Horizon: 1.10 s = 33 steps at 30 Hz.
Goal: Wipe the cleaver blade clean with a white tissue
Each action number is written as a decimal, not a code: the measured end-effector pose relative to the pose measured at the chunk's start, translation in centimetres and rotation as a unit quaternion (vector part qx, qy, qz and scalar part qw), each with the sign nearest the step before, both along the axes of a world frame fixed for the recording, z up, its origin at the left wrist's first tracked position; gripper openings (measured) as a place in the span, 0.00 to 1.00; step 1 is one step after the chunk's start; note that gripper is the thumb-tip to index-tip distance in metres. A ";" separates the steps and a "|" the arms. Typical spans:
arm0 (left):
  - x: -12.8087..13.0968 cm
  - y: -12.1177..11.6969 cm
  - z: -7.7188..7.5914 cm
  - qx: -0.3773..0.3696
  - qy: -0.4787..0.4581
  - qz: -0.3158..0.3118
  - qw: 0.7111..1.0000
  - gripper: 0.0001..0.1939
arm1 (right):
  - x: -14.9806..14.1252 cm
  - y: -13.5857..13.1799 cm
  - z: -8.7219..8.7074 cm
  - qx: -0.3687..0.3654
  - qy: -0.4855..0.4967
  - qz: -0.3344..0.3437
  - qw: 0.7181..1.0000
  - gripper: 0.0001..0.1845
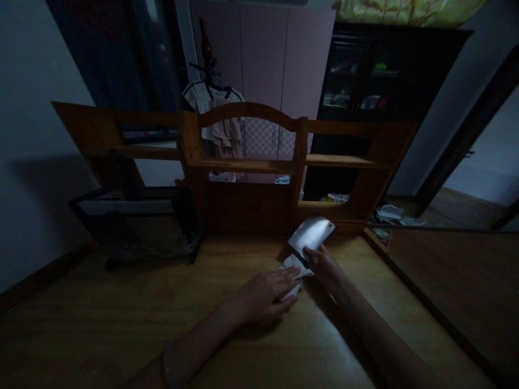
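Observation:
A cleaver (311, 234) with a broad shiny blade and a hole near its far corner is tilted above the wooden desk (243, 346). My right hand (326, 267) is closed on it, with the thumb on the near part of the blade, by the dark handle. My left hand (270, 294) presses a crumpled white tissue (291, 263) between its fingers, close to the cleaver's handle end. Whether the tissue touches the handle I cannot tell. The light is dim, and part of the handle is hidden by the tissue and my fingers.
A wooden shelf unit (247, 165) runs along the desk's far side. At the left stands a dark-framed box-shaped rack (141, 227). Beyond are pink wardrobe doors (263, 59), hanging clothes (221, 116) and a black cabinet (409, 75). A raised wooden edge (409, 281) borders the desk's right side.

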<state>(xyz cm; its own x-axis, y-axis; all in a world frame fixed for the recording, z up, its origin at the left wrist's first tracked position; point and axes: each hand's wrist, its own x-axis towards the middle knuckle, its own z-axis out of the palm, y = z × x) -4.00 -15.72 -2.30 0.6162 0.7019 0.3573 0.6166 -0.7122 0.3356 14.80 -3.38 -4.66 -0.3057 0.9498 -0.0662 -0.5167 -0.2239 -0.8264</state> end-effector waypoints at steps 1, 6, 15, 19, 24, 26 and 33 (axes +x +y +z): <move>0.0 0.0 0.0 0.009 -0.002 -0.004 1.000 0.23 | 0.0 0.1 0.0 -0.003 0.003 -0.001 1.000 0.18; -0.3 0.1 -0.6 0.061 -0.027 0.004 0.998 0.16 | 0.3 0.5 0.1 -0.013 0.013 -0.020 1.000 0.17; -0.5 0.1 -0.9 0.093 -0.031 0.017 0.995 0.17 | 0.5 0.4 0.2 -0.033 0.017 0.000 0.999 0.11; -0.1 0.1 -0.2 0.043 0.000 -0.002 0.999 0.19 | 0.6 0.5 -0.2 -0.058 0.007 0.048 0.997 0.10; 0.1 0.2 -0.3 0.005 0.023 -0.007 1.000 0.24 | 0.6 1.2 -0.6 -0.071 0.002 0.046 0.996 0.13; 0.2 0.2 -0.4 0.000 0.027 -0.010 1.000 0.25 | 0.5 1.3 -0.4 -0.069 0.003 0.033 0.997 0.14; 0.5 0.3 -0.6 0.027 0.037 -0.020 0.999 0.27 | 0.4 0.4 1.1 -0.044 0.007 0.003 0.999 0.14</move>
<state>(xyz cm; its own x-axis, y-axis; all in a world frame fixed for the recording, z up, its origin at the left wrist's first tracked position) -3.54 -15.39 -2.94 0.6692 0.6578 0.3458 0.6094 -0.7520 0.2512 15.17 -3.01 -3.57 -0.3118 0.9391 -0.1446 -0.5259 -0.2973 -0.7969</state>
